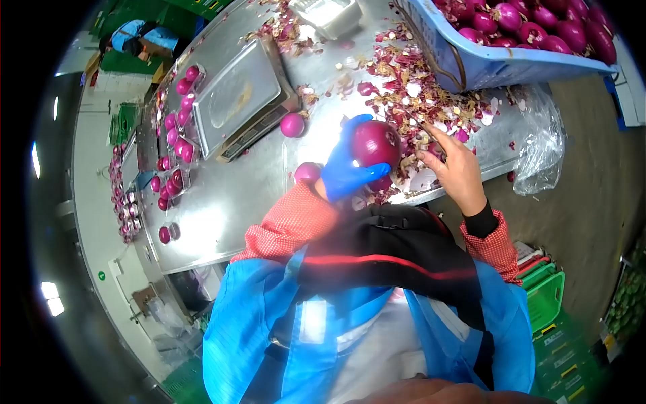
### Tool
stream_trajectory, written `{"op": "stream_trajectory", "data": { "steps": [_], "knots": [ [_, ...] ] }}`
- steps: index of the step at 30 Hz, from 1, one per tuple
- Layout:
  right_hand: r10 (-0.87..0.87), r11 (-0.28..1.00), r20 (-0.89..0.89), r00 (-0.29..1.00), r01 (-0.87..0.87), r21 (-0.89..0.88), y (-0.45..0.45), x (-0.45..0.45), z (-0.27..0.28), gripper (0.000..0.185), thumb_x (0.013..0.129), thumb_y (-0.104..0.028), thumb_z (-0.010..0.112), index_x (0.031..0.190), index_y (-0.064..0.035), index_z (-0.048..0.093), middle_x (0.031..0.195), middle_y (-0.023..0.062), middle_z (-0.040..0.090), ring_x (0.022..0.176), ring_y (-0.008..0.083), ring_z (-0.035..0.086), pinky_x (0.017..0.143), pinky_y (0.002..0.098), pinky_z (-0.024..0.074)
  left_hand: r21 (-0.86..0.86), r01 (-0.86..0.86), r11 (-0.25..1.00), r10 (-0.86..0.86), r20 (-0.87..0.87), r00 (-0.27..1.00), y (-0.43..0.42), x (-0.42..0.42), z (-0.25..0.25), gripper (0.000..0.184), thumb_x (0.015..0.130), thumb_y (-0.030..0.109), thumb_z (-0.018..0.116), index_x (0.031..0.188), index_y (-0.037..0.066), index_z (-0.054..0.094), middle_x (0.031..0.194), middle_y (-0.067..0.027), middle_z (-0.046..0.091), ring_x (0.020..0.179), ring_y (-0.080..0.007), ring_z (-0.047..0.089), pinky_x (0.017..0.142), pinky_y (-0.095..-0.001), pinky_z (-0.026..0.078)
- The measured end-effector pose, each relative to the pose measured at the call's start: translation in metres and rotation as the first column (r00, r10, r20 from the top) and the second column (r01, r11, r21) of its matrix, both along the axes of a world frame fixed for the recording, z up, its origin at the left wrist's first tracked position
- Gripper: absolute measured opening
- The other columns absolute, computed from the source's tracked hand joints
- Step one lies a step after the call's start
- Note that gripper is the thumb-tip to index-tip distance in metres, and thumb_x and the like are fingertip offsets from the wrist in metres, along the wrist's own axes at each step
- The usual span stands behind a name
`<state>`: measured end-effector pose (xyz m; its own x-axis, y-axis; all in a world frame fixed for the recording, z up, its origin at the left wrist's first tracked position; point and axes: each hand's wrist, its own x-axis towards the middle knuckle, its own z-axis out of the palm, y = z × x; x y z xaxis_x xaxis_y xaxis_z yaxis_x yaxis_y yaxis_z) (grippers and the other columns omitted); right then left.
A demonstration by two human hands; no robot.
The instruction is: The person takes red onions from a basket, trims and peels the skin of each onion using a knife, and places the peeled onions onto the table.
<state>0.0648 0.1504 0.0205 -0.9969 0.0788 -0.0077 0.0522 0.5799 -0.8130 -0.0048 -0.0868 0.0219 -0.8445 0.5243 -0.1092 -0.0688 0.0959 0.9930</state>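
Red onion, large and peeled to a glossy purple surface, is held in my left hand, just above the near part of the bench. Left hand wears a blue glove; I have its fingers and thumb curled partway around the onion, thumb across the lower side, palm against the side toward the scale.

Right hand, bare, is beside the onion and apart from it. Fingers half bent, with a gap between thumb and forefinger. A thin dark implement shows along the forefinger; I cannot tell its full shape or how firmly I have hold of it.

Surroundings noted. A smaller onion rests just beside the left wrist, and another onion sits farther off, near the corner of the scale. A further one is partly hidden beneath the held onion. Loose skins are scattered from beside the hands toward the blue basket, which is heaped with purple onions. Crumpled clear plastic hangs over the bench edge below the basket. Beyond the skins I log a clear container; on the other side of the scale, clear packs of onions stand in a row. Green crates are stacked near my right sleeve. Another person is at the far upper left.
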Motion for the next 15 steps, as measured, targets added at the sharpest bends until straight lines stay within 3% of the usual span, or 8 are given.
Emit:
{"op": "stream_trajectory", "data": {
  "steps": [1,2,4,7,9,11,13,15],
  "knots": [
    [0.002,0.996,0.002,1.0,-0.003,0.09,-0.001,-0.002,-0.001,0.055,0.092,-0.044,0.065,0.126,-0.0013,0.059,0.092,0.0075,0.067,0.071,0.0154,0.061,0.064,0.0311,0.0487,0.041,-0.02,0.999,0.019,0.04,0.999,0.001,0.004,0.001,0.095,0.068,0.023,0.088,0.144,0.006,0.033,0.131,-0.0125,0.052,0.12,-0.0255,0.055,0.101,-0.0389,0.047],
    [0.076,0.955,0.123,0.99,-0.036,-0.296,-0.006,-0.005,-0.002,0.061,0.092,-0.046,0.064,0.134,-0.0026,0.052,0.092,0.0065,0.065,0.064,0.0142,0.058,0.059,0.0292,0.0466,0.021,-0.022,1.0,0.021,0.032,0.999,0.001,0.009,0.003,0.095,0.068,0.022,0.088,0.144,0.007,0.033,0.133,-0.0125,0.051,0.123,-0.0257,0.053,0.102,-0.0397,0.047],
    [0.37,0.461,0.294,0.881,0.1,-0.882,-0.017,-0.007,-0.018,0.068,0.095,-0.048,0.06,0.143,-0.0055,0.038,0.09,0.0032,0.056,0.051,0.0094,0.047,0.047,0.0239,0.0386,0.043,0.011,0.999,-0.011,0.001,1.0,0.004,0.019,-0.004,0.098,0.07,0.021,0.087,0.147,0.008,0.029,0.137,-0.0134,0.048,0.125,-0.0259,0.051,0.102,-0.0398,0.047],
    [0.415,0.262,0.39,0.822,0.302,-0.917,-0.036,-0.006,-0.049,0.056,0.097,-0.04,0.061,0.135,-0.0047,0.041,0.088,0.003,0.054,0.049,0.0084,0.046,0.044,0.024,0.0377,0.028,0.033,0.999,-0.032,-0.039,0.999,-0.01,0.029,-0.015,0.099,0.073,0.025,0.085,0.15,0.004,0.027,0.14,-0.0152,0.046,0.129,-0.0273,0.048,0.106,-0.0409,0.042],
    [0.425,0.3,0.346,0.837,0.23,-0.926,-0.049,-0.007,-0.047,0.058,0.095,-0.029,0.065,0.141,-0.004,0.04,0.088,0.0025,0.055,0.049,0.0062,0.045,0.043,0.0209,0.0366,-0.17,0.006,0.985,-0.053,-0.273,0.96,-0.045,0.029,-0.019,0.094,0.076,0.029,0.083,0.149,0.002,0.03,0.14,-0.0172,0.046,0.131,-0.0292,0.046,0.109,-0.0421,0.039],
    [0.406,0.459,0.335,0.85,0.127,-0.879,-0.065,-0.018,-0.034,0.059,0.092,-0.025,0.07,0.14,-0.0037,0.044,0.089,0.001,0.055,0.05,0.0035,0.044,0.043,0.0194,0.0344,-0.501,-0.333,0.799,0.004,-0.549,0.836,-0.081,0.035,-0.031,0.074,0.076,0.033,0.078,0.135,-0.001,0.048,0.128,-0.0227,0.055,0.12,-0.0376,0.052,0.103,-0.0473,0.041],
    [0.341,0.678,0.075,0.937,-0.19,-0.71,-0.087,-0.035,-0.041,0.06,0.087,-0.023,0.074,0.137,-0.002,0.049,0.102,0.0056,0.068,0.079,0.0155,0.066,0.072,0.0302,0.053,-0.844,-0.223,0.488,-0.175,-0.345,0.922,-0.097,0.035,-0.003,0.069,0.082,0.03,0.073,0.14,0.005,0.045,0.14,-0.0222,0.048,0.129,-0.0414,0.045,0.108,-0.0474,0.037],
    [0.35,0.834,0.102,0.931,-0.26,-0.487,-0.104,-0.047,-0.036,0.067,0.084,-0.029,0.077,0.137,0.0005,0.048,0.107,0.0124,0.071,0.095,0.0223,0.068,0.086,0.0349,0.0516,-0.945,-0.06,0.321,-0.215,-0.134,0.967,-0.101,0.037,0.025,0.063,0.084,0.022,0.071,0.14,0.008,0.047,0.143,-0.021,0.047,0.131,-0.041,0.044,0.109,-0.046,0.037]
  ]
}}
